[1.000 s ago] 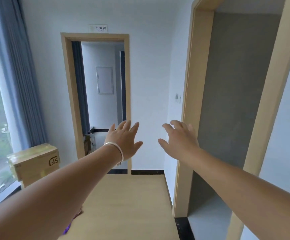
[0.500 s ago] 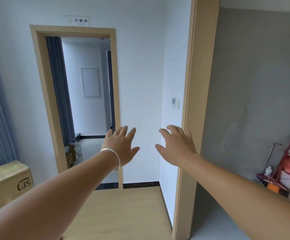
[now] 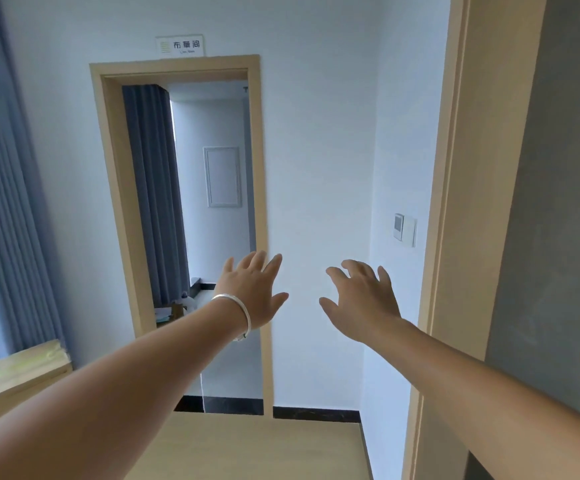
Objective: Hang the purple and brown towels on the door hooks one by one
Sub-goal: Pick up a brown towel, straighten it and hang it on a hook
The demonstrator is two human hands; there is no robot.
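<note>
Both my arms are stretched forward at chest height. My left hand (image 3: 252,292), with a silver bracelet on the wrist, is open with fingers spread and holds nothing. My right hand (image 3: 361,303) is open too, fingers apart and slightly curled, empty. No purple or brown towel and no door hooks are in view. A wooden door frame (image 3: 468,202) stands close on the right of my right hand, with a grey surface beyond it.
Ahead is a white wall with an open doorway (image 3: 181,209) framed in light wood, a sign above it and a blue curtain inside. A light switch (image 3: 405,229) is on the right wall. Blue curtains (image 3: 1,202) hang at left above a cardboard box (image 3: 15,372). A light wooden tabletop (image 3: 254,448) lies below.
My view has swung back to the left and tilted up, so the red items at the right are out of frame. Both hands stay open and outstretched.
</note>
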